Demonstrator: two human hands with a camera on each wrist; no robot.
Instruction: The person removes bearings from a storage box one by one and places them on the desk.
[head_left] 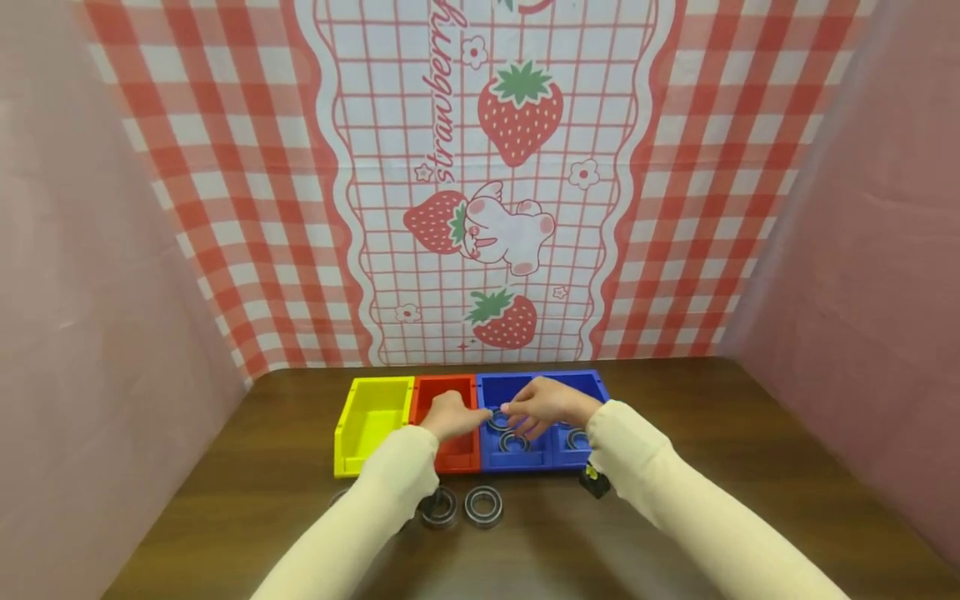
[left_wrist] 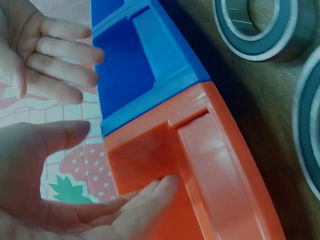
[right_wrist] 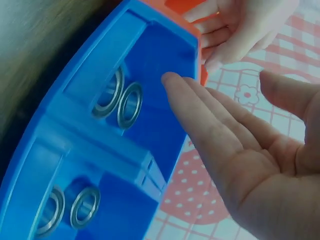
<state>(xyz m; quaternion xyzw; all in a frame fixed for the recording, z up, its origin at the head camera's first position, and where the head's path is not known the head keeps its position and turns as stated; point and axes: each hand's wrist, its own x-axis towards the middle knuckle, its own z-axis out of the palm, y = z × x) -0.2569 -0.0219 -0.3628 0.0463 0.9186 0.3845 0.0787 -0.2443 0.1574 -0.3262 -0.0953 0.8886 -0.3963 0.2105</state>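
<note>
Cream sleeves (head_left: 708, 508) reach forward over the bench (head_left: 735, 450). The left hand (head_left: 453, 417), thumb spread away from its loose fingers and gripping nothing, hovers at the red bin (head_left: 459, 460); the right hand (head_left: 542, 407) — likewise spread and empty — hovers over the neighbouring blue bin (head_left: 517, 461). Two bearings (right_wrist: 121, 111) lie in that bin, two more in the next blue one. A yellow bin (head_left: 372, 417) adjoins the red; loose rings (head_left: 483, 492) — more bearings — lie on the bench in front.

I see a way down into the yellow bin (head_left: 367, 465), but the two hands (head_left: 452, 415) (head_left: 542, 405) partly block the red bin (head_left: 459, 461) and adjoining blue bin (head_left: 516, 461); bearings (head_left: 469, 507) obstruct the front, cloth (head_left: 480, 200) the back.
</note>
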